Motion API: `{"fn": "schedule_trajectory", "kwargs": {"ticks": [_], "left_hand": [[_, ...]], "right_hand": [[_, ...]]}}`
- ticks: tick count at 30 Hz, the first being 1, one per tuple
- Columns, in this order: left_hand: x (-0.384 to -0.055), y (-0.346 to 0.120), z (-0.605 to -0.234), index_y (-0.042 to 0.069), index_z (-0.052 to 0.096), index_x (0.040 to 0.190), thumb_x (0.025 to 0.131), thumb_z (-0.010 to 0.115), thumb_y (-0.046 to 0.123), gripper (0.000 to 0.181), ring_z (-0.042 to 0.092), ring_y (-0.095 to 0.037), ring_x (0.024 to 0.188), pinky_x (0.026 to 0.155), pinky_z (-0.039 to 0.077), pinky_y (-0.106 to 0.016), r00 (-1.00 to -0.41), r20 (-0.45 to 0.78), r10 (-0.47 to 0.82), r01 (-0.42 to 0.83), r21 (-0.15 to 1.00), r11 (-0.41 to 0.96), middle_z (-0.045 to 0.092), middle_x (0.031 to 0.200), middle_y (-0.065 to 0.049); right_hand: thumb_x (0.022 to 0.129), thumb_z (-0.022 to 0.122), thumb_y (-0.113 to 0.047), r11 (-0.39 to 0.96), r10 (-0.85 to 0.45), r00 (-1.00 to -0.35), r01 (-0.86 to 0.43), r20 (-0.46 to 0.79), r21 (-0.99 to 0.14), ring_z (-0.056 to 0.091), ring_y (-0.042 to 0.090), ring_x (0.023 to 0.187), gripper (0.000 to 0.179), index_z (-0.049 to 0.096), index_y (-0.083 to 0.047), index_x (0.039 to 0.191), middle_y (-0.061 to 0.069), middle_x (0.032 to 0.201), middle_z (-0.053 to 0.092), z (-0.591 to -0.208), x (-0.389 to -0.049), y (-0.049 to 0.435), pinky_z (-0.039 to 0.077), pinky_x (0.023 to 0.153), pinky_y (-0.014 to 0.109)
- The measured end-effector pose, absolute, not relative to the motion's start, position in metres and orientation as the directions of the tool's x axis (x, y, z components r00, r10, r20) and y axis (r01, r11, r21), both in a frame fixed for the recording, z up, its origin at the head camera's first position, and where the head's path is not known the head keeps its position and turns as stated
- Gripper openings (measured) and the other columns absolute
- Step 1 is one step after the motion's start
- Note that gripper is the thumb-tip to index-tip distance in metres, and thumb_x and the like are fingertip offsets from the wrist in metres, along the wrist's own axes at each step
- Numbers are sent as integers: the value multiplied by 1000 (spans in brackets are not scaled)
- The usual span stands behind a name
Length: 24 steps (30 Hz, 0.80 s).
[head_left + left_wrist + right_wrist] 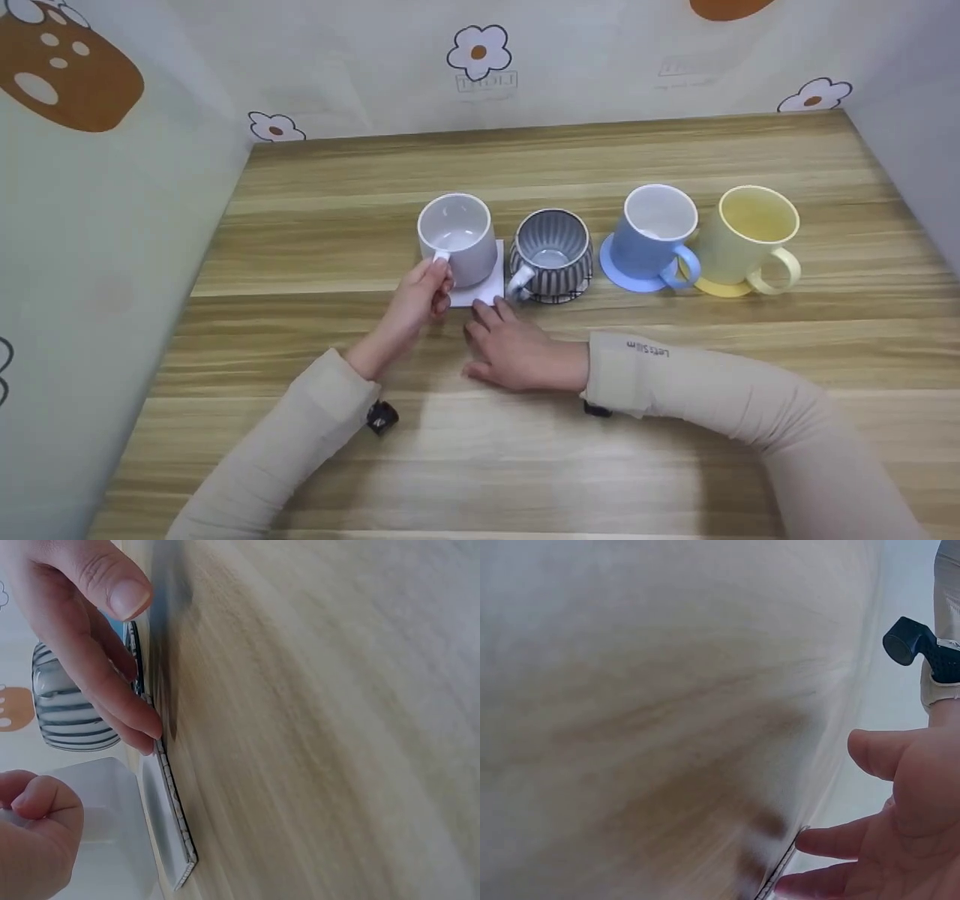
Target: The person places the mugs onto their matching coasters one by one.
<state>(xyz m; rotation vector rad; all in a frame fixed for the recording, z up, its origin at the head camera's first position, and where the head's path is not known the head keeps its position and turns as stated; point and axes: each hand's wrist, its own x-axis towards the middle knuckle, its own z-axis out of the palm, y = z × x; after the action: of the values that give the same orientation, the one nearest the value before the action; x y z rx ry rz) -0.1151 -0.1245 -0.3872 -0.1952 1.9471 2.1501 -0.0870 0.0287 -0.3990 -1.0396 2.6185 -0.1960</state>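
Note:
My left hand [421, 294] grips the handle of a white mug [472, 262], thumb on top and fingers curled. Under the mug lies a white square coaster [489, 291], showing along the mug's right and front sides. Spread, nearly straight fingers of my right hand [517, 349] touch the coaster's front edge; in the right wrist view the right hand [911, 817] has its fingertips at that edge. Just right of the white mug, a grey striped mug [553, 262] sits on a dark checked round coaster [566, 298], its handle close to the right fingertips.
Further right, a blue mug [646, 240] stands on a blue round coaster [616, 270], and a yellow mug [731, 251] on a yellow coaster [724, 289]. The wood-grain table [337, 187] meets patterned walls at its back and sides. Small black cameras [382, 418] sit at both wrists.

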Motion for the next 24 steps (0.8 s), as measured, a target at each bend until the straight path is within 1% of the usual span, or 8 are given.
{"fn": "schedule_trajectory", "kwargs": {"ticks": [10,17,24], "left_hand": [[-115,-124,-391,10,43,72,100,33,16,30,30,-7,47,44,21,-18,-962,-255,97,-264,959,-99,39,64,2],[-113,-124,-391,11,44,71,100,33,17,31,30,-6,47,45,21,-18,-962,-256,97,-264,960,-91,39,63,2],[-110,-125,-389,11,43,74,100,32,18,29,31,-5,48,44,21,-17,-944,-307,124,-321,940,-115,39,65,3]], "right_hand": [[89,51,-46,724,-690,-686,-648,-229,-237,28,46,129,63,44,1,132,23,143,30,-400,-87,30,19,109,51],[89,52,-45,720,-693,-687,-645,-220,-254,27,48,128,63,45,2,131,25,142,30,-400,-88,30,19,109,51],[89,52,-46,712,-701,-687,-660,-190,-240,29,48,127,62,47,2,129,25,141,32,-401,-86,31,20,108,52]]}}
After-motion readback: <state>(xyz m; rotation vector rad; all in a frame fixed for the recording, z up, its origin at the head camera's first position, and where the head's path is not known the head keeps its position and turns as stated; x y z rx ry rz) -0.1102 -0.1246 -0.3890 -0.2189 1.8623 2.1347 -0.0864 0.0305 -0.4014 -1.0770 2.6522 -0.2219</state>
